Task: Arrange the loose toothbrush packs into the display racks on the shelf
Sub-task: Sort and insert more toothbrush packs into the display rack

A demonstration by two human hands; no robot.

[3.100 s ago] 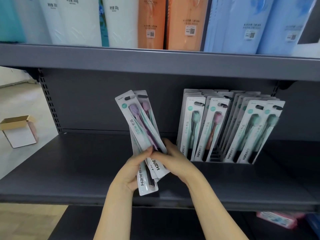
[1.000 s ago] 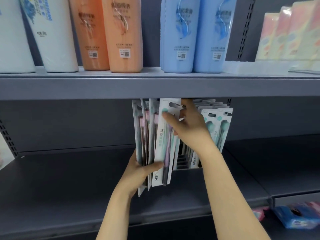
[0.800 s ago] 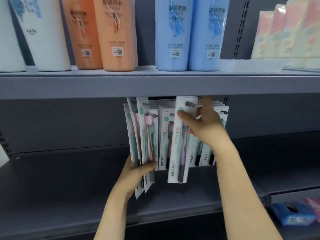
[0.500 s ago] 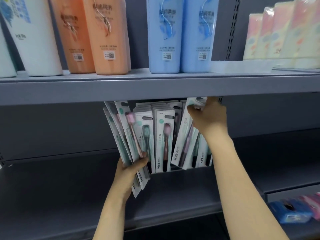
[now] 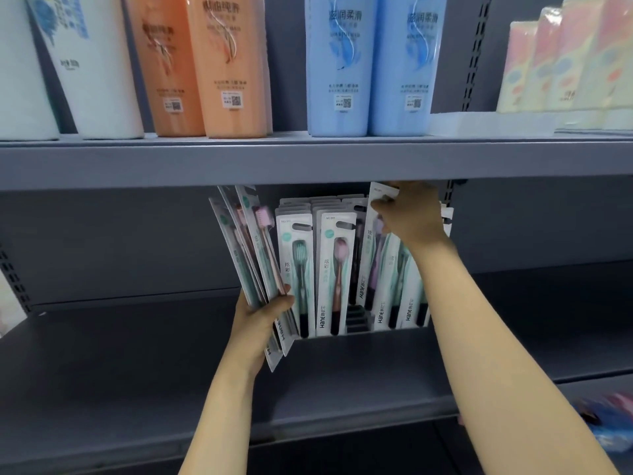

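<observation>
My left hand [image 5: 260,313] grips the lower end of a fanned bundle of loose toothbrush packs [image 5: 246,248], held just left of the display rack [image 5: 356,318]. The rack stands on the dark shelf [image 5: 137,354] and holds rows of upright white packs [image 5: 334,269] with green and pink brushes. My right hand [image 5: 407,217] pinches the top of one purple-brush pack [image 5: 371,262], tilted and standing in the rack's right rows, close under the upper shelf edge [image 5: 308,162]. The hand hides the tops of the packs behind it.
On the upper shelf stand white [image 5: 92,63], orange [image 5: 226,63] and blue bottles [image 5: 370,63], with pastel packets [image 5: 565,60] at the right. Blue and pink wrapped items [image 5: 613,423] lie on a lower shelf at the right. Bare shelf surface extends left of the rack.
My right hand took one pack from the bundle and carried it right and up into the rack's right rows. The left hand's bundle shifted left, uncovering the rack's front packs.
</observation>
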